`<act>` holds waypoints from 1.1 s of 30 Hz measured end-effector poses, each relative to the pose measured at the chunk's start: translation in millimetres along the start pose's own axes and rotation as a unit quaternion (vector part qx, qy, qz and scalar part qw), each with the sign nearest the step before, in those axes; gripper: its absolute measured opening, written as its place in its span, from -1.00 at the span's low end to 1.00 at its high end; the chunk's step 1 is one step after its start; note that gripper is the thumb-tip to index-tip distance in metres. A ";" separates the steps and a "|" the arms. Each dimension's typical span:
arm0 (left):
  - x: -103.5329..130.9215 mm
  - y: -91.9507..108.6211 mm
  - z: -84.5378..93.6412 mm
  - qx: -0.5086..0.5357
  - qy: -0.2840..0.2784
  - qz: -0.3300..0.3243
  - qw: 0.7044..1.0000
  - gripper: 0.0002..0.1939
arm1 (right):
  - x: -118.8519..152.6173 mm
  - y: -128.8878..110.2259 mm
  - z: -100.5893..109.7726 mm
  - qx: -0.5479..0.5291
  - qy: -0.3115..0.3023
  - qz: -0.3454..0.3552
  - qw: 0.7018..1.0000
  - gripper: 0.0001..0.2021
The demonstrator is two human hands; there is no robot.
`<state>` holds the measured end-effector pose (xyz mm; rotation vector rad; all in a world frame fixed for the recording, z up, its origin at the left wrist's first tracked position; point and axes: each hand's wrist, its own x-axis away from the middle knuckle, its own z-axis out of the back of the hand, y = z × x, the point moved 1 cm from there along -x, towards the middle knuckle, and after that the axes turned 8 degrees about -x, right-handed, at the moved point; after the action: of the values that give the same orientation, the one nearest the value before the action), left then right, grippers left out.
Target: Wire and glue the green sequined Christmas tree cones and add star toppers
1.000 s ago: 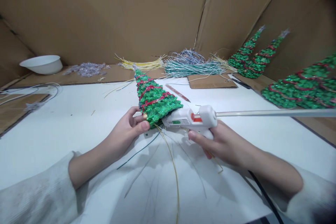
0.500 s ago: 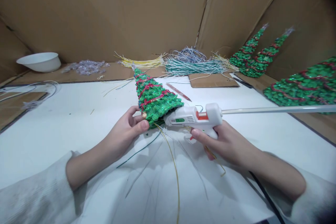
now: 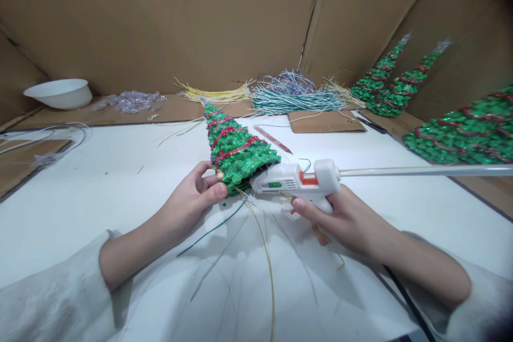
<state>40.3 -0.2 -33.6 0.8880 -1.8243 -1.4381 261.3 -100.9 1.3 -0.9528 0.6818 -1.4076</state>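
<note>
My left hand grips the lower left edge of a small green Christmas tree with red garlands, which leans with its tip pointing away from me. In my right hand is a white glue gun, a long clear glue stick jutting from its back. The gun's nozzle is hidden under the tree's open base. From that base, a yellow wire, a green wire and thin pale wires trail towards me. Another yellow wire passes by my right fingers; I cannot tell whether they hold it.
At the back lie yellow wires, green and white wires, clear plastic bits and a white bowl. A pencil-like stick and a cardboard piece are beyond the tree. More decorated trees stand on the right.
The glue stick's far end has dipped slightly as the glue gun tilts a little. My left hand and the tree stay in nearly the same place.
</note>
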 end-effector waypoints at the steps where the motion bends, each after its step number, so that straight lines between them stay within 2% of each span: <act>1: -0.1 -0.1 0.1 -0.001 -0.001 -0.001 1.000 -0.44 | -0.1 0.0 0.0 0.000 0.000 0.001 1.000 -0.61; 11: 0.5 -1.6 1.3 -0.002 -0.008 -0.004 1.000 -0.41 | 0.3 -1.9 1.8 0.000 0.000 -0.020 1.000 -0.61; 33: -0.1 -1.9 0.4 0.001 -0.012 -0.010 1.000 -0.43 | 0.5 1.7 -0.3 0.008 0.000 -0.017 1.000 -0.61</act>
<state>40.3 -0.3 -35.5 0.8952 -1.8396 -1.4645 261.9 -101.6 -0.3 -0.9550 0.6566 -1.4403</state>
